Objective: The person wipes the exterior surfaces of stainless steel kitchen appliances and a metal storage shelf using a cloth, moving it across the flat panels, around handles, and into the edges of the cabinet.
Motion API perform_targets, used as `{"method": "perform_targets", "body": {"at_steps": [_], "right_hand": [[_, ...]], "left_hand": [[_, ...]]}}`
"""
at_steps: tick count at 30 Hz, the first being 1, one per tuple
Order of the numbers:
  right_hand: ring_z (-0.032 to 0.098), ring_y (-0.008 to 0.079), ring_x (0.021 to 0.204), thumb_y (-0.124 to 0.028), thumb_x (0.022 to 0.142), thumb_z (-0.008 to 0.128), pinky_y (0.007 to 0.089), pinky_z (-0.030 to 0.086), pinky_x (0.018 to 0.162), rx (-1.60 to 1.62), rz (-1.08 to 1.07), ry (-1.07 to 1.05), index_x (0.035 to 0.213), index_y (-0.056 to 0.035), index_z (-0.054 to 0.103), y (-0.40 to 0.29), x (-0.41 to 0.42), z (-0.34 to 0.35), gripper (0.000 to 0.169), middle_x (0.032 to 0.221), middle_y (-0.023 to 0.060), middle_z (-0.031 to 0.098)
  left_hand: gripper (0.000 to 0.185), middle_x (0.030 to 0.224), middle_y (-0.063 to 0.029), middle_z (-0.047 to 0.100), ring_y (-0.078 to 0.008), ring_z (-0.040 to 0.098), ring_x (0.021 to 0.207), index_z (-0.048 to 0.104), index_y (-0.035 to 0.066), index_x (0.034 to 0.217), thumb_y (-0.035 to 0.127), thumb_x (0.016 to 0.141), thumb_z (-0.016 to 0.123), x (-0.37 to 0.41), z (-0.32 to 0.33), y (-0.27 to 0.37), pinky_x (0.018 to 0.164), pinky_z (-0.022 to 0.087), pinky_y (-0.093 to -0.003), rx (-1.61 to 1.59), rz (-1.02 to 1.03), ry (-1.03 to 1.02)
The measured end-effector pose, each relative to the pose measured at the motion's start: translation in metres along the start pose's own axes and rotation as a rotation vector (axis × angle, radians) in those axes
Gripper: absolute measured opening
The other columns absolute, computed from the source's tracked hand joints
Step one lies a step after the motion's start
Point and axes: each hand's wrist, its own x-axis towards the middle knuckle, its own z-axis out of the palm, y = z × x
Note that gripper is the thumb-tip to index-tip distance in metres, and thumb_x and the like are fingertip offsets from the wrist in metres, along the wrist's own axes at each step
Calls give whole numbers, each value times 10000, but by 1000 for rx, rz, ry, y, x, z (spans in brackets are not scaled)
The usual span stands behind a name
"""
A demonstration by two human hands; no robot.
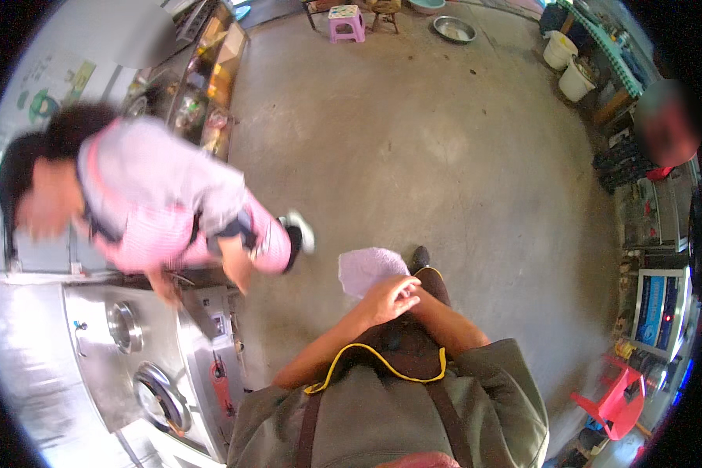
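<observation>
A thin lilac cloth or plastic sheet (371, 269) spreads out just beyond my hands, in front of my body. My left hand (391, 297) lies across my right wrist, its fingers bent and its thumb apart from them. It overlaps the near edge of the lilac sheet. From the right comes my right forearm (453, 327), and most of the right hand is hidden behind the left one. Which hand holds the sheet is hidden. I wear a dark apron (380, 345) with yellow edging, and one dark shoe (422, 256) shows on the concrete floor (386, 146).
At left a person in a pink apron (152, 228) bends over a steel stove (105, 374) bearing a pan (158, 398). Shelves (210, 76) stand beyond. A red plastic stool (617, 401) and a lit appliance (658, 313) are at right. A pink stool (347, 24) and metal basin (454, 29) stand far ahead.
</observation>
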Motion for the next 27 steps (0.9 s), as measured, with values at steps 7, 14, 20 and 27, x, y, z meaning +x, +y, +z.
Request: {"method": "perform_targets", "body": {"at_steps": [7, 14, 20, 27], "right_hand": [[576, 270, 1249, -387, 1043, 508, 444, 455, 1099, -83, 7, -84, 1393, -88, 525, -177, 83, -2, 461, 1345, 114, 595], [554, 276, 1285, -403, 1041, 507, 454, 441, 1118, -126, 14, -196, 1425, -99, 504, -256, 224, 30, 489, 1391, 116, 569], [492, 282, 1356, -456, 1041, 481, 465, 397, 1157, 0, -44, -199, 1469, -120, 469, -332, 335, 67, 545, 1462, 114, 514], [419, 288, 1439, -519, 1040, 451, 478, 346, 1203, 203, -43, -157, 1520, -145, 429, -449, 498, 158, 609, 1546, 111, 450]], "left_hand": [[279, 1181, -144, 665, -276, 669, 1063, 626, 19, 1194, 103, 937, 696, 150, -53, 53, 892, 551, -376, 70, 78, 296], [570, 1473, -200, 496, -432, 466, 1345, 574, 48, 1377, 306, 890, 720, 242, -157, -10, 1135, 361, -524, 495, 47, 553], [602, 1515, -176, 464, -403, 446, 1377, 553, 103, 1422, 443, 932, 633, 348, -247, -93, 1128, 311, -590, 568, -29, 561], [588, 1444, -134, 546, -354, 488, 1348, 562, 99, 1405, 412, 916, 655, 487, -445, -101, 1099, 323, -616, 638, 18, 485]]}}
